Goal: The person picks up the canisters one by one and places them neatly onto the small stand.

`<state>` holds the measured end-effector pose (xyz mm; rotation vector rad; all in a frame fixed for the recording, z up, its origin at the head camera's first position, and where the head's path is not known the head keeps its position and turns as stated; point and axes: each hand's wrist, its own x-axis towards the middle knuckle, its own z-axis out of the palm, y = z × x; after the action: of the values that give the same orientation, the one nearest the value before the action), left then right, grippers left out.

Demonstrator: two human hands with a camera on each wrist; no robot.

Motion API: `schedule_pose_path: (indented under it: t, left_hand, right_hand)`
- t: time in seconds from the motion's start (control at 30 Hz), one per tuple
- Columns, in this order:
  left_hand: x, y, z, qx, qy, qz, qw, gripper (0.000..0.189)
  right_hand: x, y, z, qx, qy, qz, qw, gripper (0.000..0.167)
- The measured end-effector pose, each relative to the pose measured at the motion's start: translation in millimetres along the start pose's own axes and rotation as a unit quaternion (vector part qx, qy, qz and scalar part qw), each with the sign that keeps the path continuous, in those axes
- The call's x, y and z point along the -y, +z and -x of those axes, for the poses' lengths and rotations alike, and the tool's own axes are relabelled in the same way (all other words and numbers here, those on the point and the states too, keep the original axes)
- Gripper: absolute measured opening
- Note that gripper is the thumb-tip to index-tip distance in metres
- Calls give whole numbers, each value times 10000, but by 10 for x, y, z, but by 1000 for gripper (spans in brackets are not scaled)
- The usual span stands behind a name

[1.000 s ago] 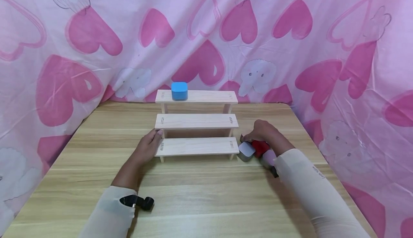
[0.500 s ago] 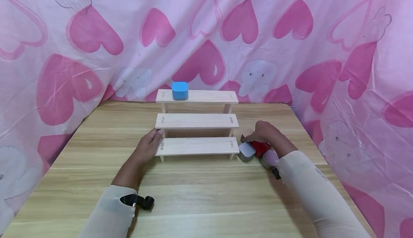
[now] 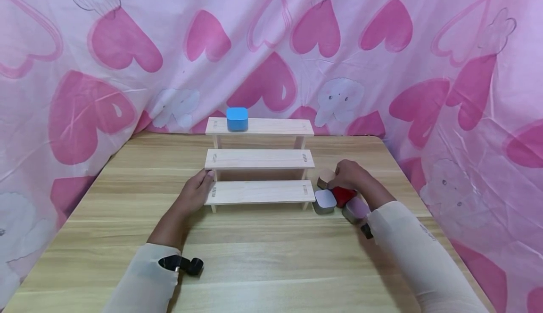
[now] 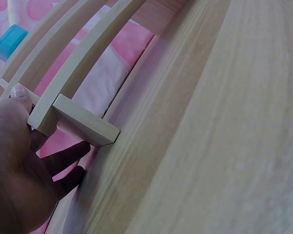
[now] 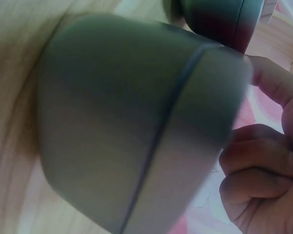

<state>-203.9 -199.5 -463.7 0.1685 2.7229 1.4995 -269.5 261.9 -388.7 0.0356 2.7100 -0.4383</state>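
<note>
My left hand (image 3: 194, 192) holds the left end of a three-step wooden display stand (image 3: 259, 192), thumb on top in the left wrist view. To the stand's right, my right hand (image 3: 351, 177) reaches down over a cluster of small tins, its fingertips at a red tin (image 3: 343, 196) beside a beige tin (image 3: 325, 179). A white-lidded tin (image 3: 325, 201) and a purple-lidded tin (image 3: 355, 209) sit close by. In the right wrist view a large blurred tin (image 5: 132, 126) hides the fingertips, while the other fingers (image 5: 259, 151) are curled. Whether they pinch the red tin is hidden.
A blue tin (image 3: 237, 119) stands on the stand's top step, left of its middle. The stand and the loose tins are on a wood-grain table (image 3: 263, 266). Pink heart-patterned cloth (image 3: 271, 35) hangs behind and at both sides.
My right hand has shifted slightly to the right, uncovering more of the beige tin. The purple-lidded tin shows more fully, a little to the right. My left hand stays on the stand.
</note>
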Motion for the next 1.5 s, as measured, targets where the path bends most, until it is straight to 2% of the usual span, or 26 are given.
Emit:
schedule_pose_path:
  t: [0.17,0.27,0.47,0.6,0.77,0.9,1.0,1.17,1.3,1.5]
  left_hand:
    - [1,7,12,74,-92,141,9998,63]
    - [-5,10,17,48,-136,165,9998,64]
    - [-3,5,29,54,-179,116,9998,64]
    - [-4,4,28,48,-173,84,9998,63]
    - [11,12,14,58,-134,76,9999,63]
    - [16,23,-3,35,-93,33,9999,60]
    - [16,21,-10,17,-92,27,10000,57]
    - [5,19,-11,-34,-44,-8,10000,52]
    - [-4,19,-16,-65,-52,0,10000,50]
    - [-8,2,-3,-22,-67,-10,10000,55]
  right_hand:
    - [-45,33,-14,-360,-190,-214,9989,57]
    - [-92,51,-30,-546,-264,-435,9972,55]
    - [-176,41,-28,-838,-622,-939,9901,59]
    - [-168,15,-14,-975,-558,-1380,9840,63]
    - [-138,-28,9,-1146,-522,-2157,9683,66]
    - [-173,-71,4,-1132,-793,-2870,9479,65]
    - [-190,-109,13,-1034,-974,-3209,9364,64]
    - [-160,-167,55,-994,-1031,-3448,9277,63]
    - [-93,-226,111,-1060,-1091,-3471,9254,59]
    - [67,-349,221,-1052,-1319,-3178,9330,62]
